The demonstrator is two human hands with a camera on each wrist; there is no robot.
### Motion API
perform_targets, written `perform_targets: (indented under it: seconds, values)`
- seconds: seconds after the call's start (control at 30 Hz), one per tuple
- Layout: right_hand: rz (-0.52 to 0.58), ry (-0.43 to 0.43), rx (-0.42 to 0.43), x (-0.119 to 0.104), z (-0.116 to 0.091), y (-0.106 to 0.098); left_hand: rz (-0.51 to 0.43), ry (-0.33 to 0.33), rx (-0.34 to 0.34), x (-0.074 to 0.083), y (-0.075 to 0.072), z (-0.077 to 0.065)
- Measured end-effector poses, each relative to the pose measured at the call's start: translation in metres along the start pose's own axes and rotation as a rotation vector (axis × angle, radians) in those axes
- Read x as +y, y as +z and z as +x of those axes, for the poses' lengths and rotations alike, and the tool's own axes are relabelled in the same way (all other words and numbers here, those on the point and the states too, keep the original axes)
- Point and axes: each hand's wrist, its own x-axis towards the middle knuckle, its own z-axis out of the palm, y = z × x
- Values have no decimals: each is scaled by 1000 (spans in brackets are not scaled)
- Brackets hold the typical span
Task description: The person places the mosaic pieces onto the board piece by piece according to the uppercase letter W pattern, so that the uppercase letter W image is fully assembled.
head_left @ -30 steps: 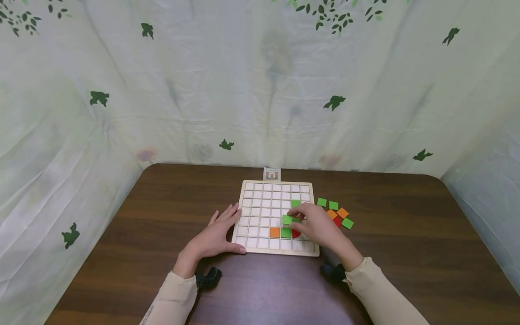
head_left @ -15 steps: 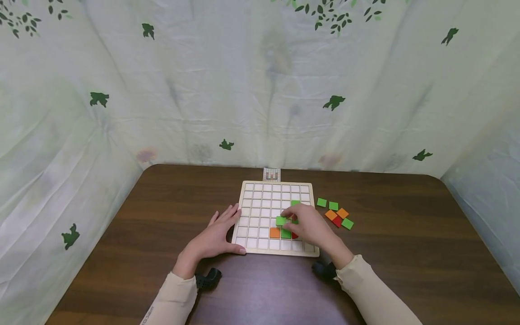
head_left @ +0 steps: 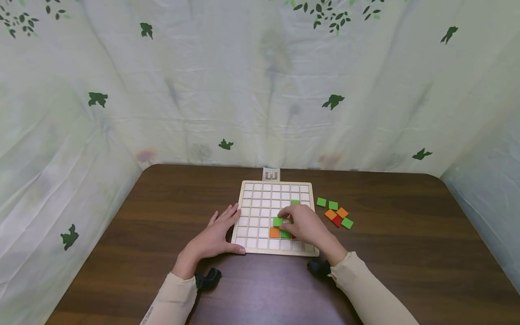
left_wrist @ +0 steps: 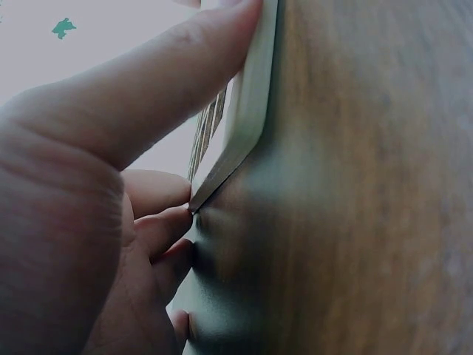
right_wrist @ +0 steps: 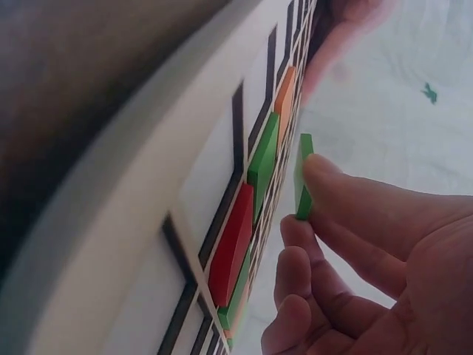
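A wooden grid board (head_left: 252, 243) with white squares lies on the table. My left hand (head_left: 215, 232) rests at its left side, fingers spread along the edge and thumb (left_wrist: 185, 66) on the front corner. My right hand (head_left: 308, 225) pinches a green square tile (right_wrist: 304, 177) between thumb and fingertips, just above the board in the right wrist view. Set in the grid near it are an orange tile (head_left: 274, 232), a green tile (right_wrist: 264, 163) and a red tile (right_wrist: 233, 251). Farther back sits another green tile (head_left: 295, 202); my right hand covers some squares.
Right of the board lie several loose tiles, including a green one (head_left: 347, 223), an orange one (head_left: 342, 212) and a red one (head_left: 336, 220). A small printed card (head_left: 271, 174) is behind the board. A leaf-patterned curtain (head_left: 260, 90) encloses the brown table (head_left: 406, 234).
My right hand has moved left across the board with the green tile pinched in it, toward the square behind the orange tile. The left hand has stayed in place.
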Motion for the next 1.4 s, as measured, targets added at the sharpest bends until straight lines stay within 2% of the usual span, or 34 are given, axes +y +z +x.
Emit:
perform_targets:
  seconds: [0.2,0.57,1.17,1.4]
  values:
    - [12,24,-15,0,5,0,2,-2,-1,0,0,0]
    - [0,8,-46,-1,12,2,-2,-4,-2,0,-1,0]
    - [-14,13,-49,-6,15,4,4,-3,-2,-2,-1,-1]
    - [17,11,-30,-1,12,0,5,-2,-4,-2,-2,0]
